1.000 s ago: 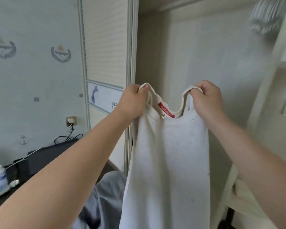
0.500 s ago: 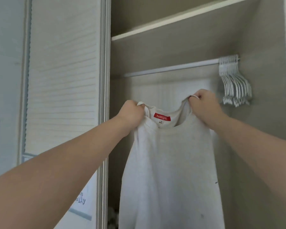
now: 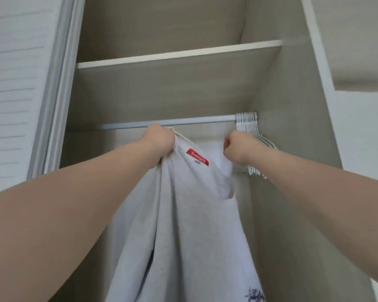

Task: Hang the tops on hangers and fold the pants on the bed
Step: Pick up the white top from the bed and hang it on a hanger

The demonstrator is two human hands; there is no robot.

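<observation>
One top [image 3: 183,214] in left hand [image 3: 160,140], right hand [image 3: 238,149] hiding hangers [image 3: 247,120], perhaps gripping one

A home bedroom wardrobe [image 3: 292,127], seen from below: beige panelled inside with a white-edged shelf [image 3: 179,54], a metal clothes rail [image 3: 183,122] holding a bunch of white hangers [image 3: 247,120], and a slatted white sliding door [image 3: 13,83] at the left.

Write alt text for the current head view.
A person's left hand grips the neckline of a pale grey top with a red label inside an open wardrobe. The right hand, curled, is by a bunch of white hangers at the right end of the grey rail.
</observation>
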